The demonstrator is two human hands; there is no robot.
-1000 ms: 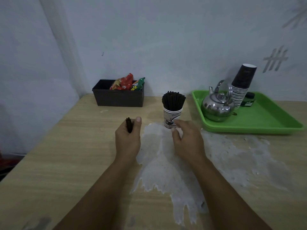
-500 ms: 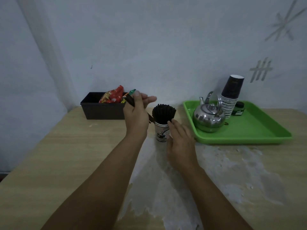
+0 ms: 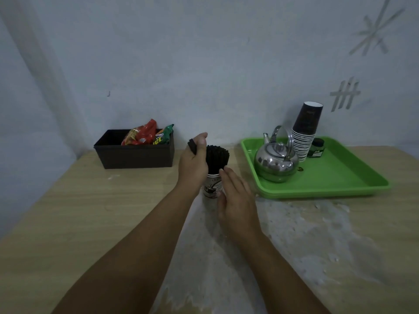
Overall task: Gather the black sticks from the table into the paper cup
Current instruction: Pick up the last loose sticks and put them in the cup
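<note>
Up close, the left hand [image 3: 192,164] grips a small bundle of black sticks [image 3: 192,146], their ends poking out above the curled fingers, and holds it right beside the cup [image 3: 212,185], at its left. That cup is already packed with upright sticks, so the held bundle's lower end, hidden behind the hand, has to slot down into what looks like a tight mass. Its long axis leans from upright, top tilted left and away from the cup's mouth. The right hand [image 3: 233,200] rests with straight, relaxed fingers against the cup's right side, steadying it. To the right, near but apart, a green tray [image 3: 340,177] carries a metal kettle [image 3: 275,163] and stacked cups [image 3: 305,132]. A black box [image 3: 136,156] of snack packets sits well left. Neither blocks the way.
</note>
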